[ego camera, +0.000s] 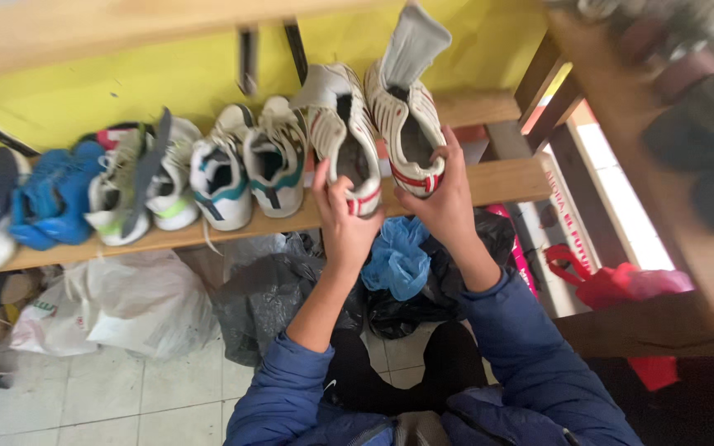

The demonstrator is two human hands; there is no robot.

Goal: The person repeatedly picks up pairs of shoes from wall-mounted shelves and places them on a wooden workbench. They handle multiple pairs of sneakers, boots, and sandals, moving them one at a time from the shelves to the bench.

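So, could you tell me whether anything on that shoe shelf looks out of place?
A grey sock sticks out of the white-and-red shoe in the right hand. A dark strip also lies across one white sneaker.

shoes [221,169] crowding wooden shelf [506,177] leftward, bare plank right, bags [146,301] blocking floor beneath

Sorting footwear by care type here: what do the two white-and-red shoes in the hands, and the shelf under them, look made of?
The white-and-red shoes, one in the left hand and one in the right hand, look like smooth synthetic leather with a slight sheen and red trim; real leather cannot be ruled out. The shelf looks like bare, pale wood, matte, with faint grain.
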